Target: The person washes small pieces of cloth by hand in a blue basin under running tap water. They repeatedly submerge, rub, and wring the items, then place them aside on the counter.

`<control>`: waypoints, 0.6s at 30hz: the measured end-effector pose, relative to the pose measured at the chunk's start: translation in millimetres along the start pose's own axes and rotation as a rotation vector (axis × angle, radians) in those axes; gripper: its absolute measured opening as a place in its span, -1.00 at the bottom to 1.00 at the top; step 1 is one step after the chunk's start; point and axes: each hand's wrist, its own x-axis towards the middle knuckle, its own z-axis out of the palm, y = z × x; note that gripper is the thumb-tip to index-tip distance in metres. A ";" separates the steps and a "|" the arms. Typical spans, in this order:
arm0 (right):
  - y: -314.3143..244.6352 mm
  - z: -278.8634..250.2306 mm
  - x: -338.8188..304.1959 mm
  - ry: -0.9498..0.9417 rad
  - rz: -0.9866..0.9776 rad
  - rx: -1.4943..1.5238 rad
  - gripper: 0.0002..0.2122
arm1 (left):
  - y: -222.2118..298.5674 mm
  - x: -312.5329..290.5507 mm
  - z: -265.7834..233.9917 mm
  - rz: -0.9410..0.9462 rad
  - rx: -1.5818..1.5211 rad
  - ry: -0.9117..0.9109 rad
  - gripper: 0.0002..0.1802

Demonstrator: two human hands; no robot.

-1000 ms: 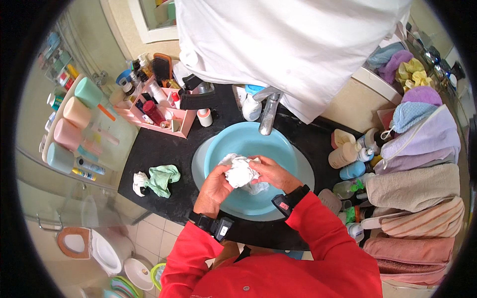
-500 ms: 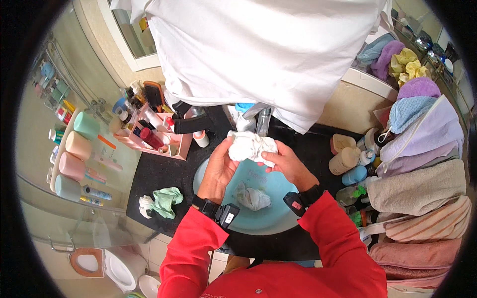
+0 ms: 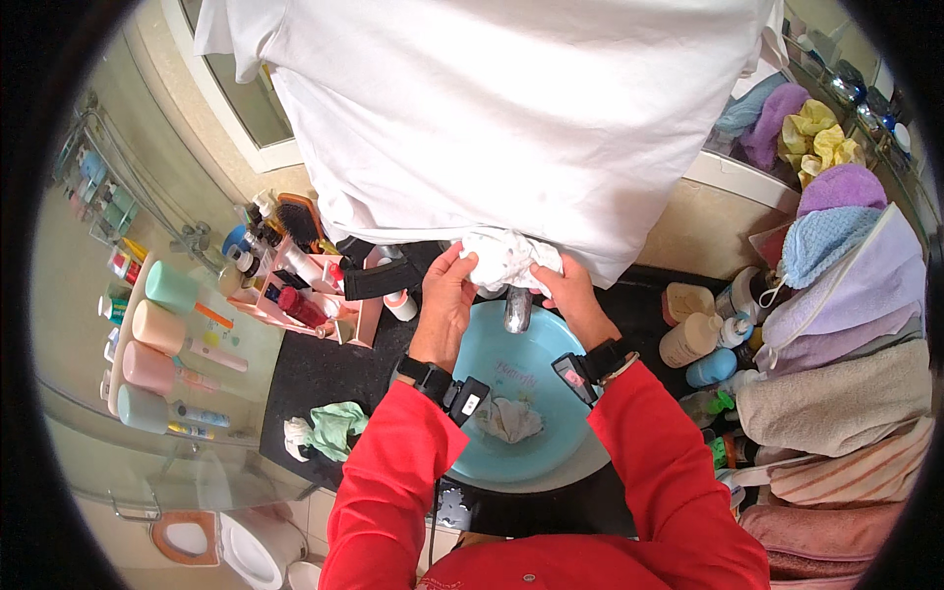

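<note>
My left hand (image 3: 447,295) and my right hand (image 3: 570,290) both grip a bunched, wet white cloth (image 3: 506,261), held up above the metal tap (image 3: 517,309). Below them a light blue basin (image 3: 570,433) sits in the sink, with another small white cloth (image 3: 508,418) lying in its bottom. Both sleeves are red, and each wrist carries a black strap with a small device. A large white sheet (image 3: 492,108) hangs just behind the held cloth.
A pink organiser (image 3: 305,305) with bottles and a brush stands left of the sink. A green cloth (image 3: 334,428) lies on the black counter (image 3: 315,374). Bottles (image 3: 693,334) and stacked towels (image 3: 836,393) crowd the right. Pastel cups (image 3: 157,334) line a shelf; a toilet (image 3: 251,546) is lower left.
Both hands have lifted the white cloth from over the basin up to the level of the tap, close to the hanging sheet. A second cloth now shows in the basin.
</note>
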 end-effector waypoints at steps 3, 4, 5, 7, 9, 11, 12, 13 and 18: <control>13.6 -0.1 4.8 0.061 -0.126 -0.200 -0.66 | -3.8 2.4 -3.9 -0.056 0.082 0.081 -0.60; 17.2 -0.4 6.3 0.084 -0.143 -0.249 -0.65 | -4.4 2.7 -4.6 -0.061 0.061 0.059 -0.61; 20.1 -1.0 7.7 0.101 -0.146 -0.297 -0.65 | -4.4 3.5 -5.1 -0.064 0.043 0.051 -0.61; 24.4 -2.2 10.5 0.099 -0.121 -0.234 -0.61 | -4.0 5.6 -4.9 -0.053 0.039 0.057 -0.64; 27.2 -3.3 11.8 0.105 -0.109 -0.104 -0.57 | -3.5 7.8 -4.1 -0.025 0.063 0.087 -0.68; 28.7 -3.9 9.9 0.107 -0.139 0.093 -0.53 | -3.8 9.1 -3.8 -0.008 0.046 0.035 -0.71; 28.6 -4.5 7.5 0.110 -0.175 0.072 -0.47 | -4.4 9.2 -4.1 0.017 0.023 0.001 -0.73; 27.9 -4.3 3.9 0.116 -0.177 -0.014 -0.49 | -4.9 9.2 -4.8 -0.038 0.063 0.055 -0.73; 11.3 2.2 -27.5 0.352 -0.415 -0.379 -0.57 | -8.6 5.6 -11.9 -0.087 0.067 0.087 -0.75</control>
